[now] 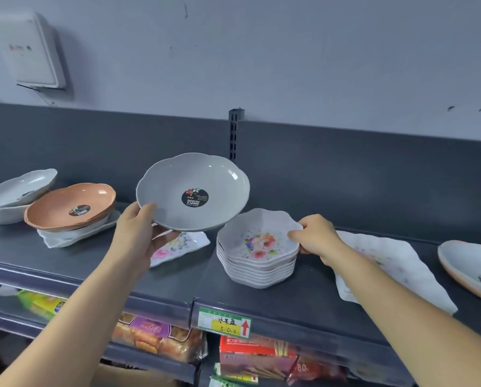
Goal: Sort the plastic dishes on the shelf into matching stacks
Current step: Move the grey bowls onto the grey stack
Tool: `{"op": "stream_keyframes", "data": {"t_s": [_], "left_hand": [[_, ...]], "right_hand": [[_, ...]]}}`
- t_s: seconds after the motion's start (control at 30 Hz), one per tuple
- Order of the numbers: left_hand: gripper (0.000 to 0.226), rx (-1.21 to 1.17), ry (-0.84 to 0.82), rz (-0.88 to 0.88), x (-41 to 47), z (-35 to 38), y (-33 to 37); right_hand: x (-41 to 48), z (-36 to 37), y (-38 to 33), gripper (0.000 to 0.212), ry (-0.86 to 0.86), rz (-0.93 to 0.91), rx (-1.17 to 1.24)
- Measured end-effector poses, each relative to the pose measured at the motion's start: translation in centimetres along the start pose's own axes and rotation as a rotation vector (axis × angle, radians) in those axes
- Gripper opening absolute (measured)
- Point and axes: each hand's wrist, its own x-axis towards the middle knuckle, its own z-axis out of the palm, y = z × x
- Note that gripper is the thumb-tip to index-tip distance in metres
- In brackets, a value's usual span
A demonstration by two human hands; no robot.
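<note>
Head view: left hand point(138, 233) grips grey dish point(193, 191); right hand point(316, 237) pinches floral stack point(257, 252).

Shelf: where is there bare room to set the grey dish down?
Bare shelf lies in front of the orange dishes, left of the left hand holding the grey dish. A narrow strip runs in front of the floral bowl stack. The left end is crowded with piled white dishes.

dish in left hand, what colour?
Plain grey dish, black round sticker inside; head view.
</note>
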Motion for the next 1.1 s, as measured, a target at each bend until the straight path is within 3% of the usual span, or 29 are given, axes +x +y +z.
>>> {"op": "stream_keyframes", "data": {"t_s": [0.13,0.37,0.53,0.7,1.1], "left_hand": [[0.019,0.009,0.006,-0.007,-0.9,0.6,0.2],[0.019,0.036,-0.047,-0.043,-1.1,2.2,0.0],[0.023,0.042,-0.188,-0.068,0.2,4.6,-0.4],[0.024,0.054,-0.330,-0.096,1.3,8.4,-1.3],[0.027,0.092,-0.669,-0.137,0.4,17.6,-4.8]], "right_hand": [[0.3,0.4,0.6,0.014,-0.020,-0.008,-0.053],[1.2,0.9,1.6,0.039,0.002,-0.072,-0.077],[0.0,-0.9,0.3,0.042,0.142,-0.137,0.058],[-2.0,-3.7,-0.8,0.037,0.170,-0.114,0.346],[-6.1,-9.3,4.4,0.039,0.390,0.003,0.480]]}}
